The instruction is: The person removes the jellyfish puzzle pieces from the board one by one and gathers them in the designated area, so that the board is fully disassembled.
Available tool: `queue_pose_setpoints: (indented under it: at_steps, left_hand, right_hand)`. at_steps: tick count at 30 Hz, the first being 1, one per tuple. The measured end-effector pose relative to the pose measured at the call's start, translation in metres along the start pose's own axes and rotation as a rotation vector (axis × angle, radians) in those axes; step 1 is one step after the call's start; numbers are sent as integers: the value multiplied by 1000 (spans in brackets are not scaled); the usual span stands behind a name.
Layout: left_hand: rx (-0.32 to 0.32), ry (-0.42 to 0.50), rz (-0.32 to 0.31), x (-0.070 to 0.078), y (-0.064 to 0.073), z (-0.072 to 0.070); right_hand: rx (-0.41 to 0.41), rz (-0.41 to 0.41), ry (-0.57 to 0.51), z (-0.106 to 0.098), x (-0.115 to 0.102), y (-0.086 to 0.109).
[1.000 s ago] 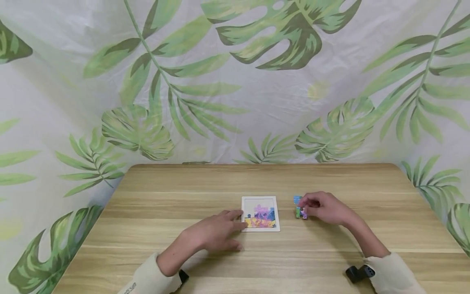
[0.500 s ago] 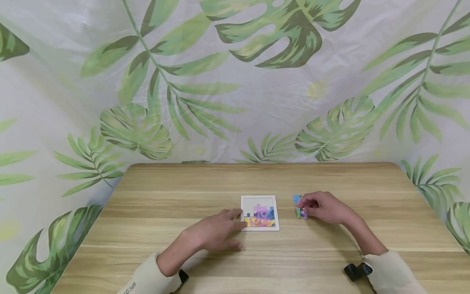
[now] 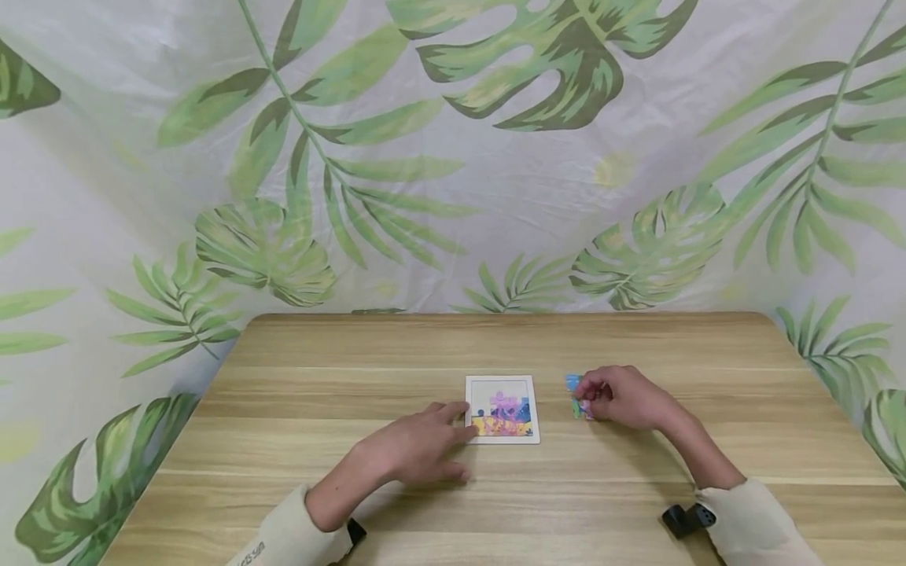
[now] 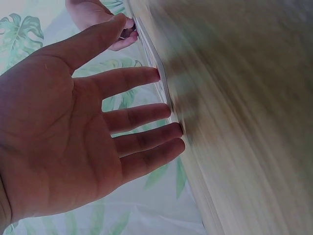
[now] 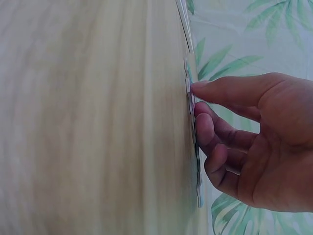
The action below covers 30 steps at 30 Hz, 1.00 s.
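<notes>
Puzzle pieces (image 3: 576,395) lie in a small loose cluster on the wooden table (image 3: 354,354), just right of the white puzzle tray (image 3: 502,409), and your right hand (image 3: 623,397) covers most of them, so you cannot count them or read their shapes. In the right wrist view they show only edge-on as a thin strip (image 5: 191,105) against the tabletop. Your right thumb presses down on that strip and the curled fingers (image 5: 210,134) touch the pieces beside it; whether a piece is truly pinched cannot be told. Your left hand (image 3: 418,448) lies open and flat, holding nothing, its straight fingertips (image 4: 164,111) touching the tray's left edge (image 4: 156,63). The tray's picture is partly filled, its detail too small to make out.
</notes>
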<state>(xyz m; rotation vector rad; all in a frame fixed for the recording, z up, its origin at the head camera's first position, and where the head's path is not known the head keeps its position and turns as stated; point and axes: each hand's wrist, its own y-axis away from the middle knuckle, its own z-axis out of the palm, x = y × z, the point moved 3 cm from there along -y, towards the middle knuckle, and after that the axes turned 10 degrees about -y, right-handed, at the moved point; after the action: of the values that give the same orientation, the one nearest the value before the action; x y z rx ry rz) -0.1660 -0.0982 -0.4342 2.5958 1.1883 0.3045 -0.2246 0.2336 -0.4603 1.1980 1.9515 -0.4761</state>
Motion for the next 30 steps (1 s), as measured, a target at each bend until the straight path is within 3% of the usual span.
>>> queue_pose_setpoints:
  at_steps: [13,19,30]
  left_hand:
    - [-16,0,3,2,-2,0]
    - [-21,-7,3,4,-2,-2]
    - [-14,-9,3,7,-3,-2]
  right_hand:
    - [1,13,-3,0,-1,0]
    - [4,8,12,2,-11,-6]
    - [-33,-91,17,26,-37,-30]
